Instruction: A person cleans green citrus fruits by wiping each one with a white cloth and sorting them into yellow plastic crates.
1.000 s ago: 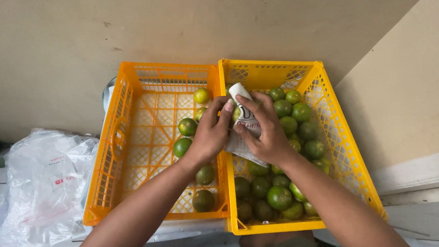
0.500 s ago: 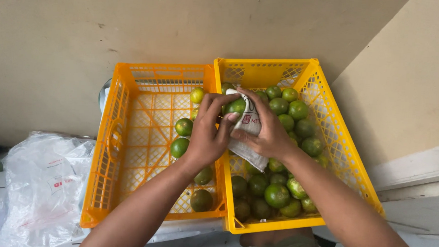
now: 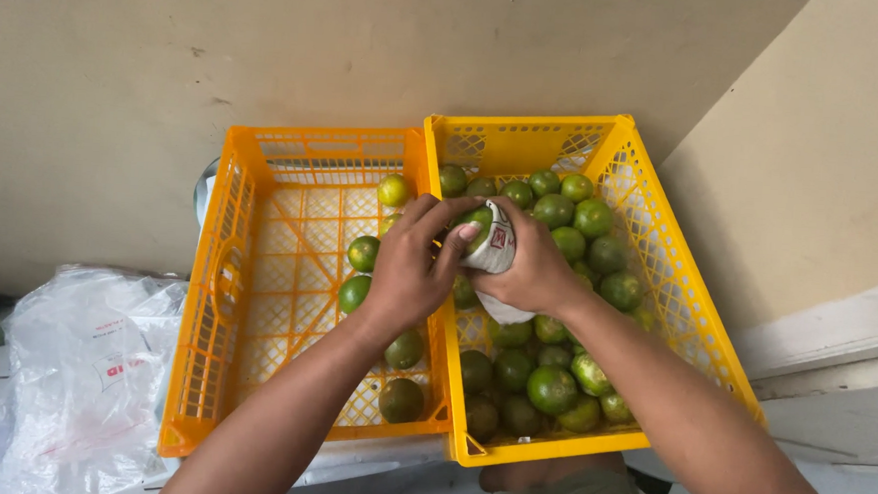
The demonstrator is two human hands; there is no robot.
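Left hand: fingers curled together around a round green citrus fruit, thumb and fingertips on its left side.
Right hand: clamped on a white cloth with a small red mark, pressing it against the same fruit from 3 o'clock.
Fruit: held between both hands above the shared wall of the two crates.
Right yellow plastic lattice crate: at 3 o'clock of the hands, heaped with green fruit.
Left orange plastic lattice crate: at 9 o'clock, only a few fruits inside.
Crumpled clear plastic bag: at 8 o'clock, beside the orange crate.
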